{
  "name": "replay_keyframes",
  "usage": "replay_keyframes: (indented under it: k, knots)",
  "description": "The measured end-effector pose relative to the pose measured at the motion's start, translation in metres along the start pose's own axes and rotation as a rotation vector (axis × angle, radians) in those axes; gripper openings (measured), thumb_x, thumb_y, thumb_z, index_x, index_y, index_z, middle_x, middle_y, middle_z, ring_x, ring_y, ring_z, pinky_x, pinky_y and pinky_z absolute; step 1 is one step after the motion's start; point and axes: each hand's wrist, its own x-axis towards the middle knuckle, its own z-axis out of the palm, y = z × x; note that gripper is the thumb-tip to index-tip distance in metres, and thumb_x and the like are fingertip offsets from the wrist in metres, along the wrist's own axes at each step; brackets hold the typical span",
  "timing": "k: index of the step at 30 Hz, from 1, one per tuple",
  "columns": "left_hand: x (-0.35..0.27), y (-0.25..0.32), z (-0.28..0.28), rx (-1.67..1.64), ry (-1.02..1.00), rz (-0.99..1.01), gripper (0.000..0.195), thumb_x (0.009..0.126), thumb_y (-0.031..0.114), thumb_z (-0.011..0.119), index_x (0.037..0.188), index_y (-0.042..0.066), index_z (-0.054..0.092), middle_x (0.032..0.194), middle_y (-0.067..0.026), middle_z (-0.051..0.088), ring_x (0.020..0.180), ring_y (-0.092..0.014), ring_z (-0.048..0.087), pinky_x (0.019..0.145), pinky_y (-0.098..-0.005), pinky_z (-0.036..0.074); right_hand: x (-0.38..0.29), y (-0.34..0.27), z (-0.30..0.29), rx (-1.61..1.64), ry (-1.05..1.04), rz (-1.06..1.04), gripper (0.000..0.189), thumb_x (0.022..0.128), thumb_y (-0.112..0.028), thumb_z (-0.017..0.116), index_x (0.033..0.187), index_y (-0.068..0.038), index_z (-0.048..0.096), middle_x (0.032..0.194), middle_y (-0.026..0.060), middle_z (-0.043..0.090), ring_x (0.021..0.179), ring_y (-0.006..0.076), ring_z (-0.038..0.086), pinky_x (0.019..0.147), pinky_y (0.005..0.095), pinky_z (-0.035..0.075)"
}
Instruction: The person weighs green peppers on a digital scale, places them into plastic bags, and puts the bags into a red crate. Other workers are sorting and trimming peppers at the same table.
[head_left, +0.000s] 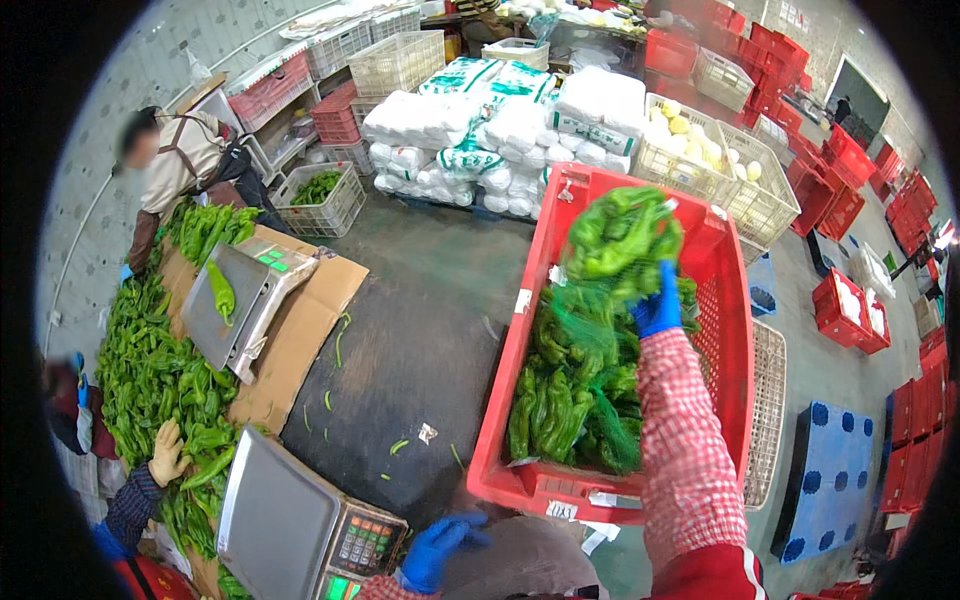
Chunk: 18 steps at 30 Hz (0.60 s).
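Note:
In a blue glove, my right hand (658, 304) is at a green mesh bag of green peppers (622, 236) over the far part of a red plastic crate (502, 390); blur hides whether the fingers grip it. More netted green peppers (555, 412) lie inside the crate. My left hand (442, 551), also gloved in blue, is low in the view beside the keypad of a digital scale (277, 517), with no object visible in it. Its fingers are blurred. A second scale (229, 300) farther off bears a single green pepper (221, 291).
Loose green peppers (142, 360) cover the table's left side, where a co-worker's gloved hand (169, 452) rests. Another co-worker (184, 161) leans over the far end. White wrapped packs (495, 135) are stacked beyond. A blue pallet (829, 480) lies on the floor at right.

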Motion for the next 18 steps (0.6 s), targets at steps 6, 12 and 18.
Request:
replay_keyframes:
  k: [6,12,18]
  knots:
    - [0.006,-0.012,-0.015,0.015,0.105,-0.018,0.036,0.087,0.022,0.034,0.110,-0.005,0.043,0.086,-0.0183,0.058,0.081,-0.024,0.057,0.076,-0.0322,0.044,0.060,0.086,-0.075,-1.467,-0.058,-0.169,0.063,0.067,-0.044,0.061,0.111,-0.001,0.047,0.110,0.0176,0.049,0.099,0.0259,0.050,0.085,0.0337,0.037]
    - [0.009,-0.003,-0.013,0.154,0.115,0.103,0.035,0.088,0.020,0.033,0.110,-0.005,0.043,0.086,-0.0168,0.058,0.082,-0.022,0.056,0.076,-0.0309,0.044,0.031,0.070,-0.043,-2.047,-0.199,-0.359,0.061,0.069,-0.044,0.058,0.116,-0.008,0.044,0.122,0.0149,0.039,0.107,0.0348,0.038,0.090,0.0403,0.033]
    - [0.011,-0.011,-0.027,-0.116,0.058,0.059,0.034,0.087,0.021,0.039,0.110,-0.002,0.046,0.094,-0.0123,0.057,0.085,-0.018,0.055,0.077,-0.0291,0.043,0.022,0.071,-0.062,-2.046,-0.269,-0.365,0.052,0.073,-0.038,0.055,0.114,-0.009,0.046,0.120,0.0136,0.042,0.108,0.0323,0.039,0.090,0.0388,0.033]
